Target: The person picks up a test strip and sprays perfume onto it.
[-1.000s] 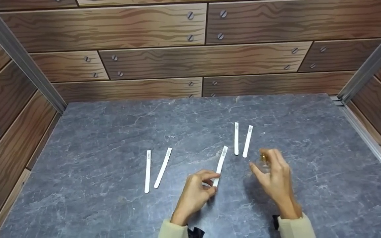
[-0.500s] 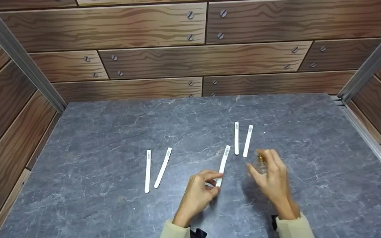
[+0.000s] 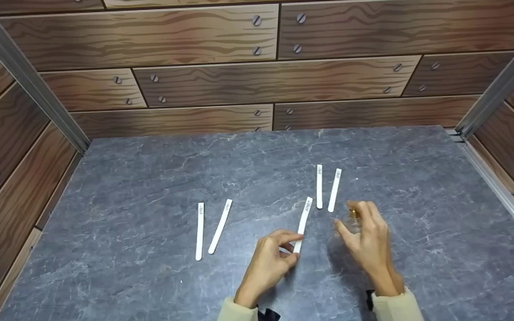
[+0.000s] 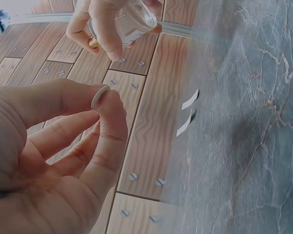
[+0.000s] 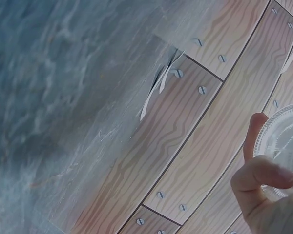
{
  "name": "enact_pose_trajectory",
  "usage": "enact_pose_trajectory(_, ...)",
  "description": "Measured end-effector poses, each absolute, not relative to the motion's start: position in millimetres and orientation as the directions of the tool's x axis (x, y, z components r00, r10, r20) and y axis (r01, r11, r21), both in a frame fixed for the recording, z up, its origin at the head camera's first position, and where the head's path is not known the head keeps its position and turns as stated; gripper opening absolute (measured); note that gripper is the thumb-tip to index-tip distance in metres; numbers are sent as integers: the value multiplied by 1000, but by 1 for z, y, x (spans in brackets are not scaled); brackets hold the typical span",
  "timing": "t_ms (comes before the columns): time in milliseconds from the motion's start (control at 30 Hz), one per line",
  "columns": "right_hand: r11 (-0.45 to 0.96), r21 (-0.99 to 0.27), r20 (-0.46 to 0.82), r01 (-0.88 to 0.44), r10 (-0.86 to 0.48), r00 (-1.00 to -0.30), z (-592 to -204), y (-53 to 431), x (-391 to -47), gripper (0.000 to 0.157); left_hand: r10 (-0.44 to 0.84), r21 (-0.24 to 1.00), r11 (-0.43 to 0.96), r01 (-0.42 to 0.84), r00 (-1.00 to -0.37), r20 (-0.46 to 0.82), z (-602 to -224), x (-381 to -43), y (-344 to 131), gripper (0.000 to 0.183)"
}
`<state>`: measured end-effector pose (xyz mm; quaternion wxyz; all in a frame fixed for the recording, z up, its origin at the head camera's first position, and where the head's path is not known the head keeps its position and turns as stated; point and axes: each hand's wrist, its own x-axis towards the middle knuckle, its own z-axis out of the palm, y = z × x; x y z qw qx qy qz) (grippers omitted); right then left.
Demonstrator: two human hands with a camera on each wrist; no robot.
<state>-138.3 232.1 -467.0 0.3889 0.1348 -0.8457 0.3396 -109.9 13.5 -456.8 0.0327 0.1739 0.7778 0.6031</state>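
My left hand pinches the lower end of a white perfume test strip between thumb and fingers, its printed end pointing away. In the left wrist view the strip shows almost edge-on at the fingertips. To its right, my right hand grips a clear perfume bottle, tilted, with fingers curled round it. A gold spray top shows at the index finger. The bottle's ribbed round base appears in the right wrist view. From the head, the hand hides most of the bottle.
Two white strips lie farther back on the grey marbled table, near the right hand. Two more strips lie to the left. A wood-patterned wall stands behind, with metal rails along the sides.
My left hand has shifted slightly right with the strip, closer to the bottle. My right hand has moved a little to the left, the bottle still in its grip. The lying strips stay put.
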Motion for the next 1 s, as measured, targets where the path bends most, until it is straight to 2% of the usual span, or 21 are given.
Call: enact_pose_trajectory(1000, 747, -482, 745, -458, 75, -663, -465, 234, -139, 41, 303, 945, 209, 251, -936, 182, -458, -110, 14, 38)
